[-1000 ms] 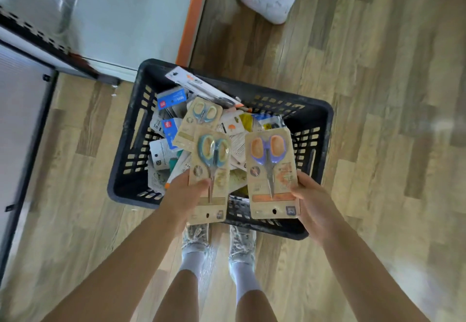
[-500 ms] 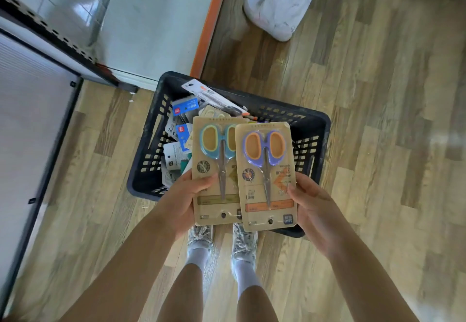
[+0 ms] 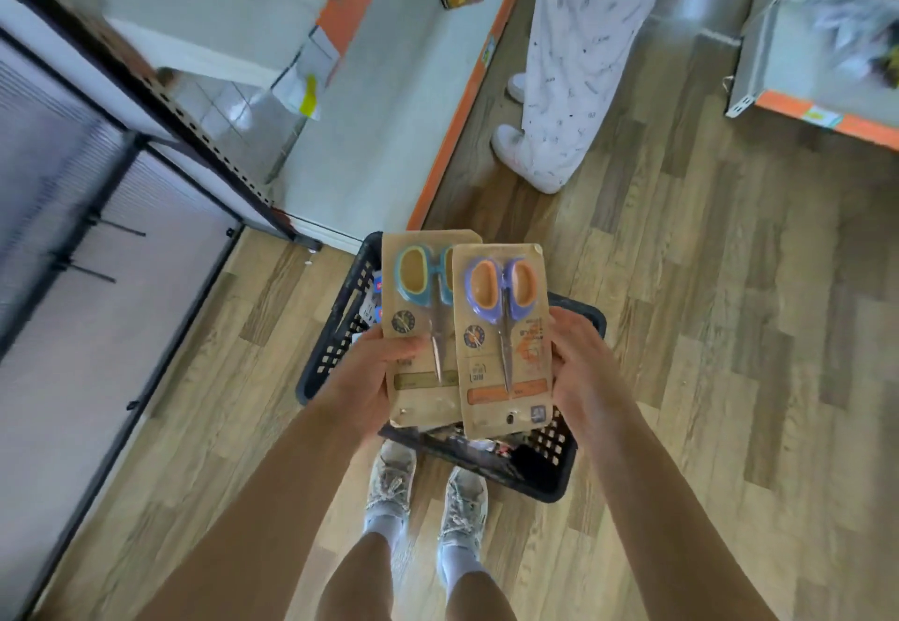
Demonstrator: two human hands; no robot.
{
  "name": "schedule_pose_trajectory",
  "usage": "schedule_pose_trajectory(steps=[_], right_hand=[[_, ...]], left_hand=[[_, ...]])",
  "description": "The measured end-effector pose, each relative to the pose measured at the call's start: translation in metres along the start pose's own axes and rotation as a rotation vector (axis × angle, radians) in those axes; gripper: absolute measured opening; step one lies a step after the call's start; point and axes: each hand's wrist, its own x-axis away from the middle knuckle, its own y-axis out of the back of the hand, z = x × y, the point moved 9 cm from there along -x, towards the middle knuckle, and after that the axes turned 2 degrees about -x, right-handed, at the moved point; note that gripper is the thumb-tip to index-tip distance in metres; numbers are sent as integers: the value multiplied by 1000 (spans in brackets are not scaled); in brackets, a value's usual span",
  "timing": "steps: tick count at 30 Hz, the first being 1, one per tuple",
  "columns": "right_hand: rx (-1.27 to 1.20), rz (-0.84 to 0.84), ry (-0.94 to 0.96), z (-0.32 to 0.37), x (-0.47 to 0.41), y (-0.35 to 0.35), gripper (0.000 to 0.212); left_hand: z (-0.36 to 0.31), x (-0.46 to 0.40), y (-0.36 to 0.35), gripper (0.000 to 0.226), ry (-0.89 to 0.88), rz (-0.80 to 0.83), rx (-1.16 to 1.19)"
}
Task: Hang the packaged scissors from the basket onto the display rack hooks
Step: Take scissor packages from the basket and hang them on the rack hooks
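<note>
Wood-pattern floor (image 3: 705, 328) fills the room around the black basket (image 3: 549, 469), which I take as my landmark; beyond it I see a white shelf base with an orange edge (image 3: 452, 134), and left of it a rack with two black hooks (image 3: 97, 250). Above the basket, my left hand (image 3: 369, 377) grips the blue-handled scissors pack (image 3: 418, 323) and my right hand (image 3: 579, 362) grips the purple-handled scissors pack (image 3: 506, 338), which overlaps it. Both packs stand lengthwise away from me, handles far, blade tips toward me.
</note>
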Motion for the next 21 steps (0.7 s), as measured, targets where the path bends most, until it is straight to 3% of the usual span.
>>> schedule_pose_trajectory(steps=[4, 9, 12, 15, 21], right_hand=[[18, 42, 101, 74, 38, -38, 30], [73, 165, 278, 167, 100, -92, 12], [130, 247, 401, 214, 142, -135, 6], [186, 344, 475, 246, 183, -182, 10], [215, 586, 569, 264, 266, -275, 6]], left_hand=[[-72, 51, -17, 25, -121, -42, -33], [-151, 140, -31, 38, -284, -63, 30], [-194, 196, -30, 21, -429, -130, 57], [-227, 249, -16, 29, -539, -175, 97], [-259, 347, 38, 19, -728, -252, 169]])
